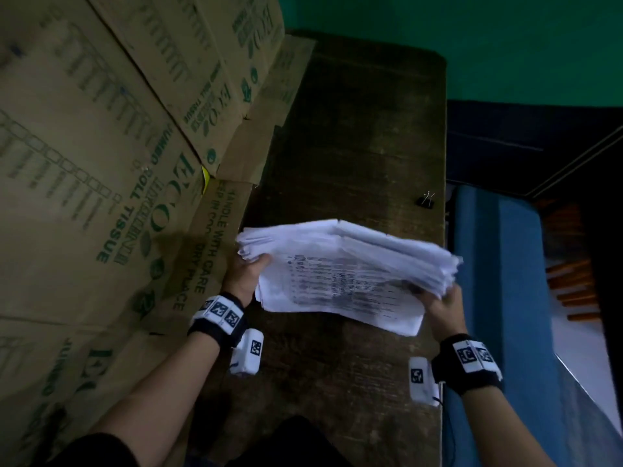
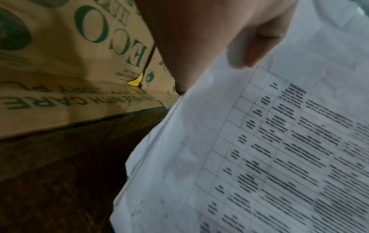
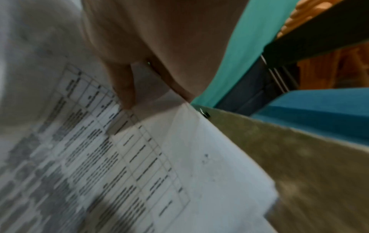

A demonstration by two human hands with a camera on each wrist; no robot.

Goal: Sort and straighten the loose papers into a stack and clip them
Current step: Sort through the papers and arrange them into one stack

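A thick stack of white printed papers (image 1: 344, 274) is held just above the dark wooden table (image 1: 354, 136), its edges still uneven. My left hand (image 1: 247, 273) grips the stack's left side, thumb on the top sheet (image 2: 259, 141). My right hand (image 1: 438, 306) grips the right side, thumb lying on the printed table of the top sheet (image 3: 139, 157). A black binder clip (image 1: 425, 199) lies alone on the table near its right edge, beyond the stack, and shows small past the paper's edge (image 3: 204, 113) in the right wrist view.
Large cardboard boxes (image 1: 101, 146) printed with green text stand along the table's left side, close to my left hand. To the right of the table is a blue surface (image 1: 499, 281) and a green wall (image 1: 472, 35) behind. The far half of the table is bare wood.
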